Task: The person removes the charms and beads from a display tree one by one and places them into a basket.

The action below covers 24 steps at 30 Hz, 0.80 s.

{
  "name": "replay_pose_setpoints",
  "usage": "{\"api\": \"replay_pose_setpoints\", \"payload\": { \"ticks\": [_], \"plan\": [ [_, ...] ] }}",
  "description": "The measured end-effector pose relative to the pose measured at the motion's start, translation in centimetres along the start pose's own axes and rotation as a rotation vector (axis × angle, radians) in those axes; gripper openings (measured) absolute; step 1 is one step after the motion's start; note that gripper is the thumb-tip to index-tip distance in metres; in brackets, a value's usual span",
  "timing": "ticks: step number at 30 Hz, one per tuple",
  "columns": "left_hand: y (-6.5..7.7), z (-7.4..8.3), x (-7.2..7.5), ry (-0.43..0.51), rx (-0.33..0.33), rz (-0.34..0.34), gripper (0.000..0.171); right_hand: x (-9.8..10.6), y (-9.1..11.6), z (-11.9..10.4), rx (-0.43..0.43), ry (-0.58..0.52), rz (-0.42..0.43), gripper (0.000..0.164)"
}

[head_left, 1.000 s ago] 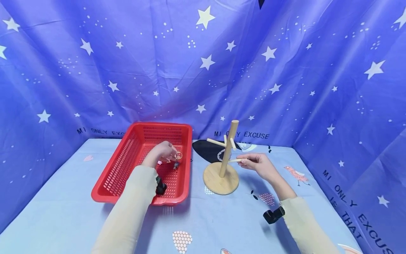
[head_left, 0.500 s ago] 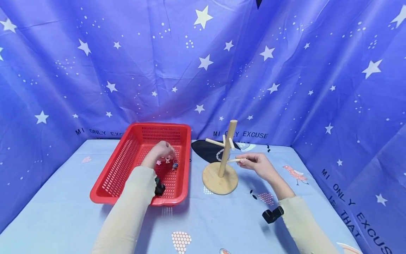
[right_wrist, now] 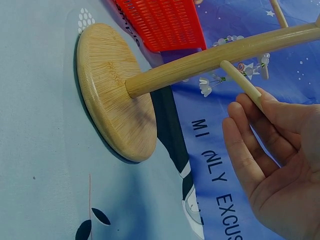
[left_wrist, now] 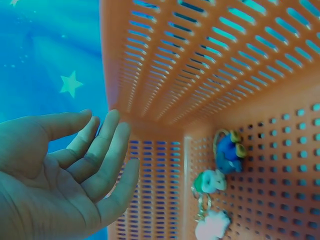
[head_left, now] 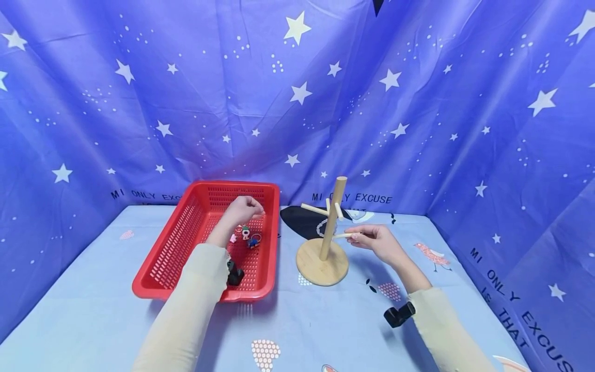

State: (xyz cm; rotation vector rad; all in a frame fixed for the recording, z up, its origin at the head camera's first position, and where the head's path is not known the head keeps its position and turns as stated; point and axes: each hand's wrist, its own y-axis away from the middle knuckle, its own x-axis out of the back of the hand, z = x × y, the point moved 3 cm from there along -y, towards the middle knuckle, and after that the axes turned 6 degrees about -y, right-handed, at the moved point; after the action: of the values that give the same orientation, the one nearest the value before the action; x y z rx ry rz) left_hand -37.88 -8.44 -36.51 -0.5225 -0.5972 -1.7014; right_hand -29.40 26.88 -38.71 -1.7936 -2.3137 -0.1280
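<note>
My left hand (head_left: 245, 208) hovers over the red basket (head_left: 158, 285), holding nothing; in the left wrist view its fingers (left_wrist: 102, 165) are loosely bent and apart. On the basket floor lie a blue keychain (left_wrist: 230, 152) with a ring, a white-and-green keychain (left_wrist: 212, 181) and a pale pink keychain (left_wrist: 212, 225). With thumb and fingertips, my right hand (head_left: 378, 242) pinches a lower peg (right_wrist: 245, 85) of the wooden rack (head_left: 331, 227). A pale beaded bracelet (right_wrist: 264, 61) with a white flower charm hangs on the rack's far side.
Pale blue cloth (head_left: 297, 320) with printed shapes covers the table. Behind rises a blue curtain (head_left: 260, 103) with white stars. The rack's round base (head_left: 321, 271) stands to the right of the basket.
My left hand has let go of the blue keychain, which now lies on the basket floor, and has moved up and away from it. The right hand keeps its place on the peg.
</note>
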Motion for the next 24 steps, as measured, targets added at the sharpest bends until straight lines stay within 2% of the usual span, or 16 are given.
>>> {"api": "replay_pose_setpoints", "payload": {
  "ticks": [11, 20, 24],
  "plan": [
    [0.8, 2.4, 0.2, -0.009, -0.058, 0.047, 0.017, 0.0, 0.0, 0.1, 0.007, 0.001, 0.003, 0.031],
    [1.2, 3.7, -0.2, 0.082, -0.057, 0.032, 0.019, -0.1, 0.1, -0.1, -0.007, 0.015, 0.003, 0.032],
    [1.3, 4.4, -0.3, 0.115, -0.086, 0.024, 0.02, -0.1, 0.2, -0.2, -0.01, 0.013, 0.002, 0.032]
  ]
}}
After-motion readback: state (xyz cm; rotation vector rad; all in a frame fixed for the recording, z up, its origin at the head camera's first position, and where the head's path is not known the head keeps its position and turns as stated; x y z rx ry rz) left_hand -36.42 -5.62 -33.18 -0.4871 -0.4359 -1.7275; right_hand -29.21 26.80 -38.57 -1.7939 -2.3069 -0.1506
